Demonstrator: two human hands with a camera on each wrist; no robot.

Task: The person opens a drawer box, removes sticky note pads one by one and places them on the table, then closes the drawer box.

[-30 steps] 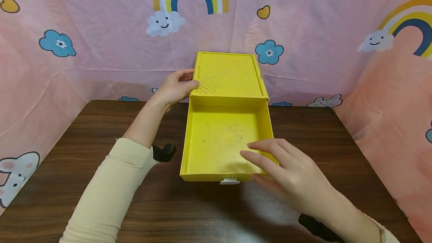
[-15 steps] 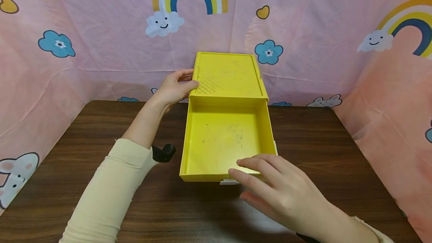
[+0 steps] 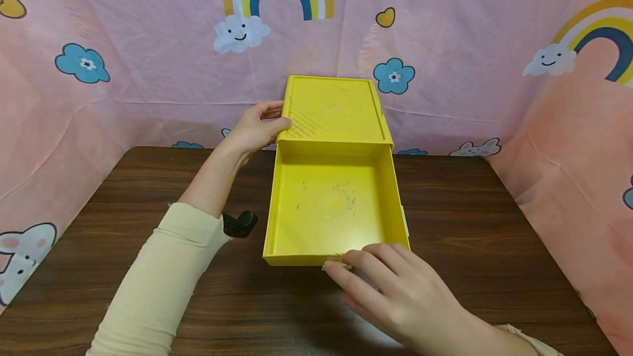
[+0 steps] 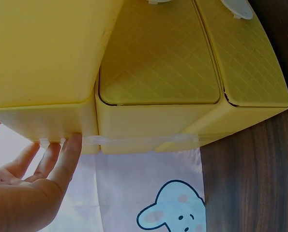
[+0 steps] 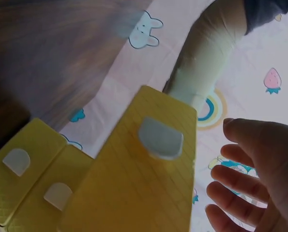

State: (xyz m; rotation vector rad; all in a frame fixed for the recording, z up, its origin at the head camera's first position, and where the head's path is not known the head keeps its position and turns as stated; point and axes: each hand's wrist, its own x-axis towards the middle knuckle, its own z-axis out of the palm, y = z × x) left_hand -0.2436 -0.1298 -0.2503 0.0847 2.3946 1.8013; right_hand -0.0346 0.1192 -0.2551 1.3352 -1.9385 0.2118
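A yellow drawer cabinet (image 3: 336,109) stands at the back of the table, its top drawer (image 3: 326,196) pulled far out with nothing inside. My left hand (image 3: 254,131) grips the cabinet's upper left edge, thumb on the top and fingers (image 4: 68,154) against the side. My right hand (image 3: 390,290) hovers at the drawer's front, fingers spread and slightly bent, fingertips near the white handle (image 5: 160,137). In the right wrist view, a gap shows between that hand and the drawer front. Part of the handle is hidden behind the fingers in the head view.
Two lower drawers (image 4: 158,53) are pushed in, each with a white handle (image 5: 17,162). Clear tape (image 4: 148,140) runs along the cabinet's side. A pink patterned cloth (image 3: 435,59) hangs behind and beside the dark wooden table (image 3: 455,196).
My right hand has moved from over the drawer's right front part down and toward me, to the front edge by the handle. The left hand and cabinet have stayed still.
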